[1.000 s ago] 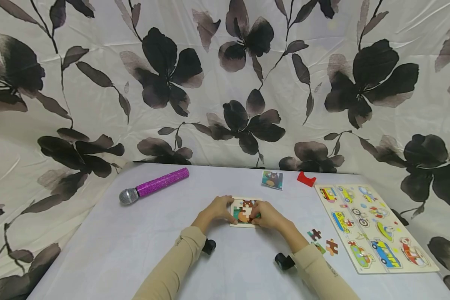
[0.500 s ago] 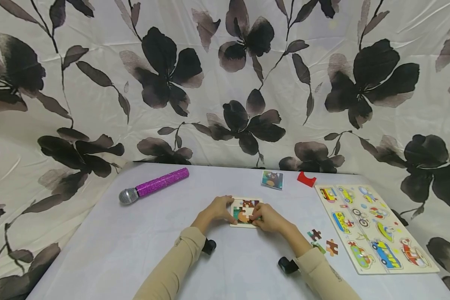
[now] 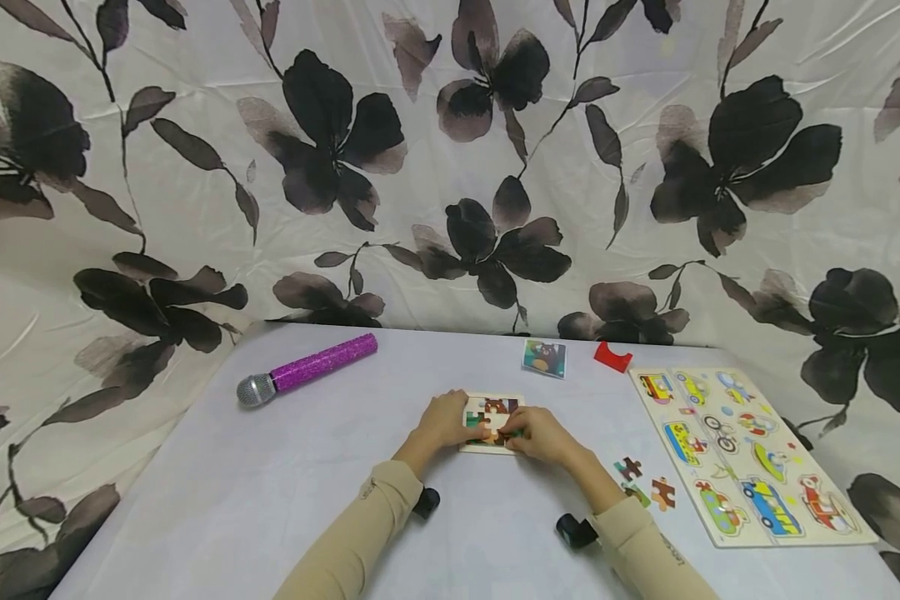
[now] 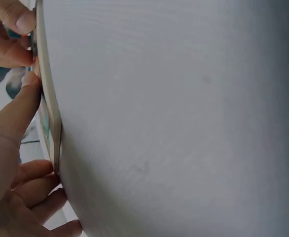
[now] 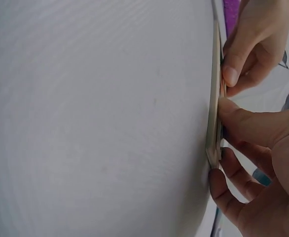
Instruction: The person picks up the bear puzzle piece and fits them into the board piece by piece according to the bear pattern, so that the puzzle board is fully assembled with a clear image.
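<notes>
A small wooden jigsaw puzzle board (image 3: 487,448) with a bear picture lies mid-table in the head view, partly covered by both hands. My left hand (image 3: 444,421) holds its left side, fingers at the edge and thumb reaching over the pieces. In the left wrist view, that thumb (image 4: 23,101) touches the puzzle's face. From the right side, my right hand (image 3: 543,435) pinches a puzzle piece (image 3: 517,432) with some green on it, low over the board's right part. Most of this piece is hidden by the fingers. Pale gaps show among the board's pieces.
Several loose puzzle pieces (image 3: 663,493) lie right of my right forearm. Beyond them is a large vehicle picture board (image 3: 731,454). At the back are a bear picture card (image 3: 544,359) and a red piece (image 3: 612,357). A purple glitter microphone (image 3: 307,370) lies at the left.
My left thumb has moved right, from the board's lower left edge onto the pieces. The right hand has shifted slightly, still at the board's right side with the puzzle piece.
</notes>
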Demonstrator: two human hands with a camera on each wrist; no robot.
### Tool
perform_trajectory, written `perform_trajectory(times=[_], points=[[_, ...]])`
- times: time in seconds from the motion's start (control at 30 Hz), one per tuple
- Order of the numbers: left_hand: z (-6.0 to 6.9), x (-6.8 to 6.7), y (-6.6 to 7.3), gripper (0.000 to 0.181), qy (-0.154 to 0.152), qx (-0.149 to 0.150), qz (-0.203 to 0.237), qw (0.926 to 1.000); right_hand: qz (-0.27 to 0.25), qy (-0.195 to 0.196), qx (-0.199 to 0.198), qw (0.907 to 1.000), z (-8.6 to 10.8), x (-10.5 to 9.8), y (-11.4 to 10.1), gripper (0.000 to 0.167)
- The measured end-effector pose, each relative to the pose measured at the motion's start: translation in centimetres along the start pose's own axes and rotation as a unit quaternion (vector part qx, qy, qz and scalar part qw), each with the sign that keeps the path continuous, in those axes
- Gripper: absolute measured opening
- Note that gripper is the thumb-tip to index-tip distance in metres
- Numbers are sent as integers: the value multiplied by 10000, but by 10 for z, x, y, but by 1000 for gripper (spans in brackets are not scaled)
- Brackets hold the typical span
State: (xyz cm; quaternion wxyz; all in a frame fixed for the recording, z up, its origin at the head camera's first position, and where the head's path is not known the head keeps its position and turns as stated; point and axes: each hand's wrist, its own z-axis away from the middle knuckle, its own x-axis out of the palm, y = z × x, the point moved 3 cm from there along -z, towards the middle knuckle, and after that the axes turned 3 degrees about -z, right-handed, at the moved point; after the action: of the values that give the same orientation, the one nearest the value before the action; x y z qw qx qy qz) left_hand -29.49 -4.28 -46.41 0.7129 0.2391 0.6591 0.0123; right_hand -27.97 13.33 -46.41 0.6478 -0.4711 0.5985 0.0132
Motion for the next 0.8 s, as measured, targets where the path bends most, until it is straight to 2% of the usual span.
perform_trajectory(times=[0.13, 0.23, 0.6, 0.8], points=[[1, 0, 2, 63, 133, -108, -201, 9997, -128, 3, 80, 9999, 1, 1, 0, 16], [1, -1, 3, 64, 146, -142, -172, 9996, -92, 22, 53, 9999, 1, 2, -1, 16], [-1, -1, 4, 63, 71, -188, -78, 9998, 540, 5, -37, 9985, 2, 2, -2, 18], [-2, 0, 2, 65, 50, -230, -77, 9997, 495, 43, 273, 9984, 2, 1, -6, 15]])
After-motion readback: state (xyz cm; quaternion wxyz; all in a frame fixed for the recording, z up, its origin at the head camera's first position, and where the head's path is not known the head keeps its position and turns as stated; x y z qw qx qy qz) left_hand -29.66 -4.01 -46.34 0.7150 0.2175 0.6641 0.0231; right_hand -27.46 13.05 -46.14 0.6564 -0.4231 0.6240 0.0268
